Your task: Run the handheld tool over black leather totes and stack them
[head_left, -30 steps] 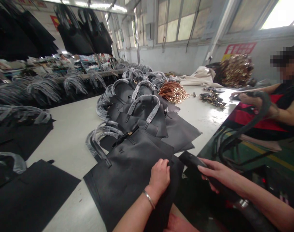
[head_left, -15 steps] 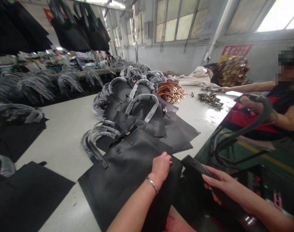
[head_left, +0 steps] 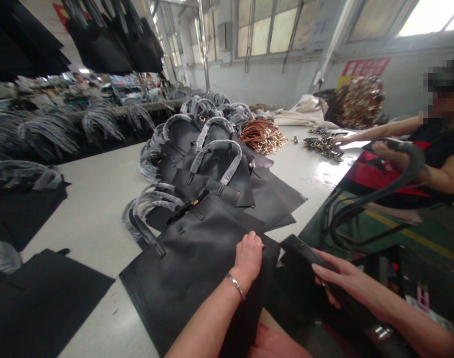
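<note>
My left hand (head_left: 249,254), with a silver bracelet at the wrist, is closed on the right-hand edge of a black bag (head_left: 197,268) that lies on top of others. In my right hand (head_left: 338,273) is a black handheld tool (head_left: 305,253) with a flat, wide end, fingers wrapped round its body. The tool's tip points left, just right of the bag's edge. Wrapped handles (head_left: 148,214) loop from the upper left of the bag, beside a dark strap with a gold buckle (head_left: 195,202).
More black bags lie behind (head_left: 221,169) and at the left (head_left: 44,293) on the pale table (head_left: 96,199). Brown straps with gold clasps (head_left: 264,135) are further back. At the right, a person (head_left: 443,164) reaches towards dark metal-fitted pieces (head_left: 323,144); a thick black hose (head_left: 383,204) hangs nearby.
The view has shifted slightly. Both of my hands keep their holds in nearly the same places. The other person's far hand has moved onto the dark pieces.
</note>
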Demonstrator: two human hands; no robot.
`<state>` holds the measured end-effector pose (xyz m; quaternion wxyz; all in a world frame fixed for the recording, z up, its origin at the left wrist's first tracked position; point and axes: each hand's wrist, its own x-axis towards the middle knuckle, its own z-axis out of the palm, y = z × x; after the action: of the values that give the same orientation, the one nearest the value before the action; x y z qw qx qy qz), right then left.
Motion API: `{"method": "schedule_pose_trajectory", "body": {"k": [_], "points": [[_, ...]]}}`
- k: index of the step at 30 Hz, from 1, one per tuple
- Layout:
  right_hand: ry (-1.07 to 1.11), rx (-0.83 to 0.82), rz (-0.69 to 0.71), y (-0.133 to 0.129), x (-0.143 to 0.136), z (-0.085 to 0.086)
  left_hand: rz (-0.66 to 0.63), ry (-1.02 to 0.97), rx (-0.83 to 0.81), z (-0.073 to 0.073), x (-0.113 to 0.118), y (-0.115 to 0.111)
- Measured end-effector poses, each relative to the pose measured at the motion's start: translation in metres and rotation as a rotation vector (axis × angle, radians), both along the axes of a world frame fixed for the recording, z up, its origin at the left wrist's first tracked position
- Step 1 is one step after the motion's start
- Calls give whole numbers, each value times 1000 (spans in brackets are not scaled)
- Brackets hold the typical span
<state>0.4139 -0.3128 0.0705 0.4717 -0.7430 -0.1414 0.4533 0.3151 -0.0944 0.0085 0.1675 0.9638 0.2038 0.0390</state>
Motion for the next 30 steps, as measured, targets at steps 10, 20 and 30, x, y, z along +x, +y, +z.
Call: {"method": "schedule_pose_trajectory", "body": {"k": [10,20,30], "points": [[11,-48,63,42,12,13,-97,-126,-58,-4,-26,-3],[92,-87,226,30,-2,20,-57,-192,121,-14,-97,-13],[111,-93,311,69,0,14,-74,-173,86,-6,-102,-12]]}}
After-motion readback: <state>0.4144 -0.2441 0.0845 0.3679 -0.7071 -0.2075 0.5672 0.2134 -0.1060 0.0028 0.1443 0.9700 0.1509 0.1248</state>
